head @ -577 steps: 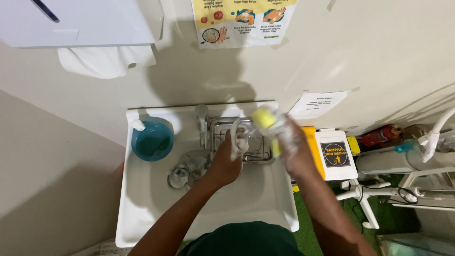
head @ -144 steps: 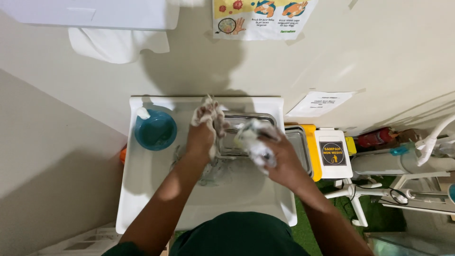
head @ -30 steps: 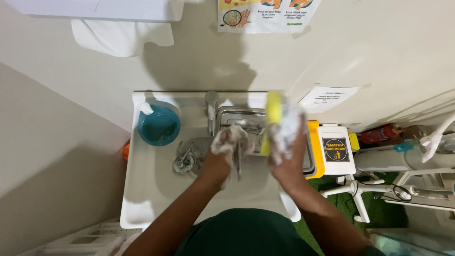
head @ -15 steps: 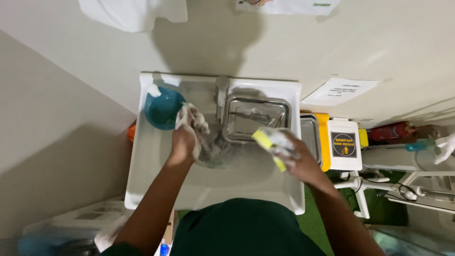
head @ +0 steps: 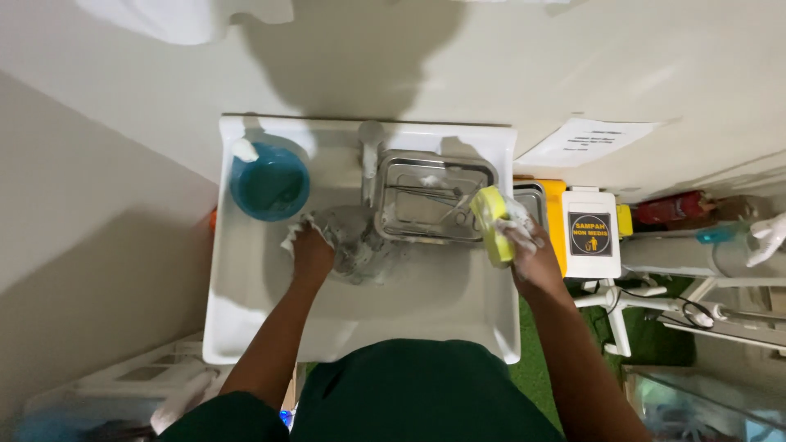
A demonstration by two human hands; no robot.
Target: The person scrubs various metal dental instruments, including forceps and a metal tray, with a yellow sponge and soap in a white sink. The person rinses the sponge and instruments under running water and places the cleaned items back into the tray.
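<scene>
I stand over a white sink (head: 246, 327). My right hand (head: 528, 245), soapy, grips a yellow sponge (head: 492, 223) at the right edge of a metal tray (head: 397, 176) that holds several thin metal instruments (head: 426, 192). My left hand (head: 311, 250), foamy too, is down in the basin beside a heap of wet metal items (head: 356, 241) near the drain; its fingers are closed, and whether they hold anything is hidden by foam. A tap (head: 370, 151) rises at the back between my hands.
A blue bowl (head: 269, 182) with a white blob on its rim sits at the sink's back left. Right of the sink stand a yellow bin with a white lid (head: 589, 233), a paper sheet (head: 589, 141) on the wall, and a cart with a red item (head: 667, 209).
The sponge hand rose from mid-basin to the tray's right edge. My left hand shifted slightly right, away from the blue bowl toward the heap by the drain.
</scene>
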